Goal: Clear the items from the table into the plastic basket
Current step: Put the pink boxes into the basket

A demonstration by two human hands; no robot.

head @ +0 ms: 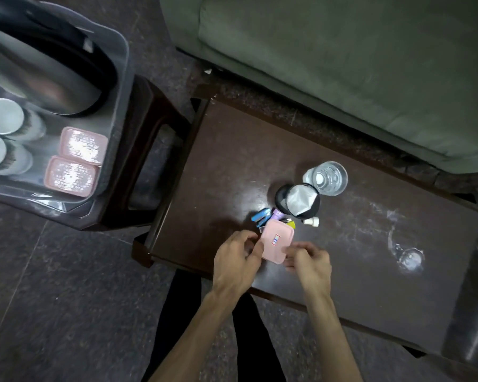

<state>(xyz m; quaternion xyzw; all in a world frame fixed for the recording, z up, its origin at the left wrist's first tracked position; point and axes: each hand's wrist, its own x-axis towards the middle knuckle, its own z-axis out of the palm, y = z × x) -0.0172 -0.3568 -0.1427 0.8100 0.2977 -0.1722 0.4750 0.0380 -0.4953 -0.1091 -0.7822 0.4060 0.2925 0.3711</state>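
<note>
We're looking straight down at a dark brown surface (232,166) with both hands working on a small pink lidded box (277,241) near its near edge. Our left hand (239,257) is grasping the box's left side, fingers curled onto it, and our right hand (309,257) is pinching the near right corner, so both are holding the same box. We can't tell whether it's lifted or still sitting on the surface.

Just past the box there's a little pile: a blue stapler (259,216), something purple (277,215), a yellow bit (291,224) and a small white bottle (312,221) lying on its side. Behind those, a black cup with a crumpled white bag inside (298,198), and touching it on the far right, a clear drinking glass (325,177). There are whitish smears (406,257) on the surface off to the right.

The plastic basket (123,78) is sitting well apart on the far left, on a dark stool (149,150). It's already holding two pink boxes (75,161), two white cups (0,133) and a kettle (47,73). A green sofa (342,64) is running along the far side.
</note>
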